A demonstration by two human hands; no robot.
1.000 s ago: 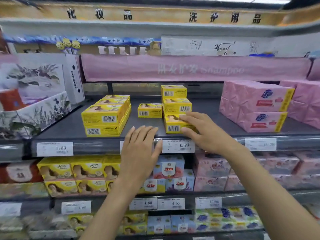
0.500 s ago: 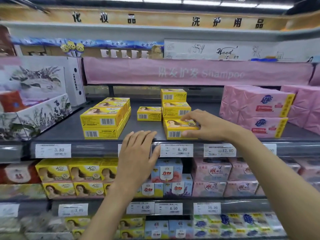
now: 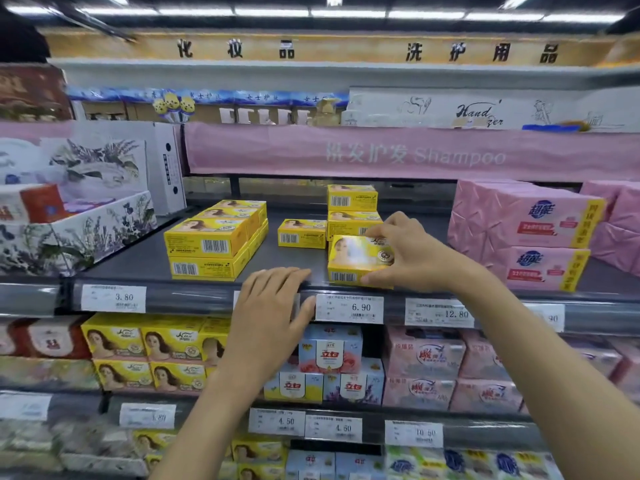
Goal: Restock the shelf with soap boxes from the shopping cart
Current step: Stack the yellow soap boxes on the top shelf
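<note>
One soap box [image 3: 353, 258] pinched in right hand [image 3: 415, 254] fingers [image 3: 381, 232], left hand [image 3: 270, 306] flat on shelf [image 3: 138, 263] edge

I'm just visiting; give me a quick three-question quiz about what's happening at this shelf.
1. True or false: the right hand grips a yellow soap box at the front of the shelf.
2. The left hand rests on: A the shelf's edge, B a pink pack, C a cart.
3. Fill in: the price tag under that box reads ____.
Key: 1 true; 2 A; 3 6.90.
</note>
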